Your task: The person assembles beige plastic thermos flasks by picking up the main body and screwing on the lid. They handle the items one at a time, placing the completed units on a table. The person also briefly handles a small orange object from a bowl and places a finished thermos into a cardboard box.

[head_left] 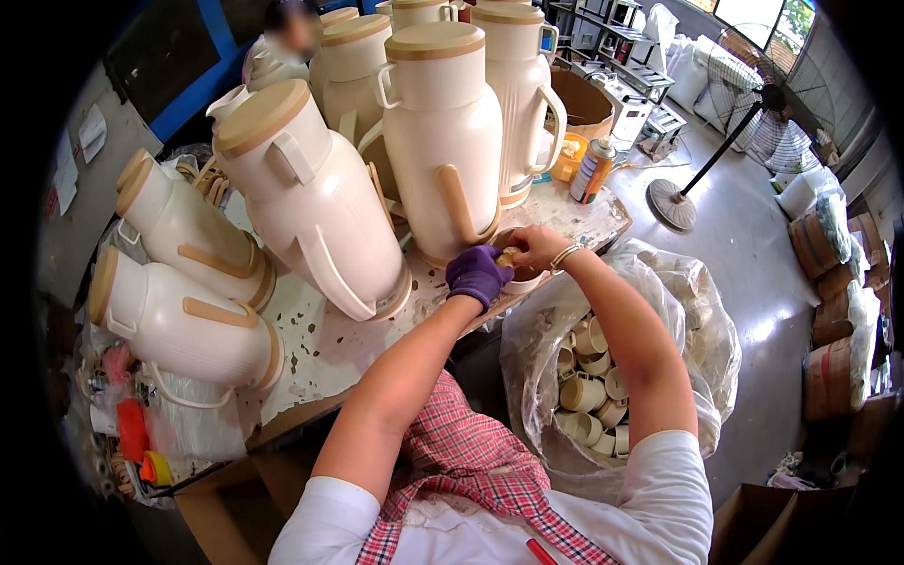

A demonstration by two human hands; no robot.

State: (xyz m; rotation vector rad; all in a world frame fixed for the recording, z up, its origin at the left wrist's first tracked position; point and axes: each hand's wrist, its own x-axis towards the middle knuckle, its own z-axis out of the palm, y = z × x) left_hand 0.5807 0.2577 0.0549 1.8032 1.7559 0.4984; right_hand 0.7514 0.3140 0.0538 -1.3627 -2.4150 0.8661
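Note:
My left hand (477,273), in a purple glove, and my bare right hand (535,247), with a bracelet at the wrist, meet over a small cream cup (521,276) at the table's near edge. Both hands pinch a small tan piece (508,255) held just above the cup. Directly behind them stands a tall cream thermos jug (441,141) with a tan lid and handle. More cream jugs (306,202) crowd the worn white table (325,344), several tipped over on the left.
A clear plastic bag (697,320) full of cream cups (589,395) sits on the floor at my right. A spray can (591,169) stands at the table's far corner. A standing fan (753,104), wrapped baskets (833,282) and another person at the back are around.

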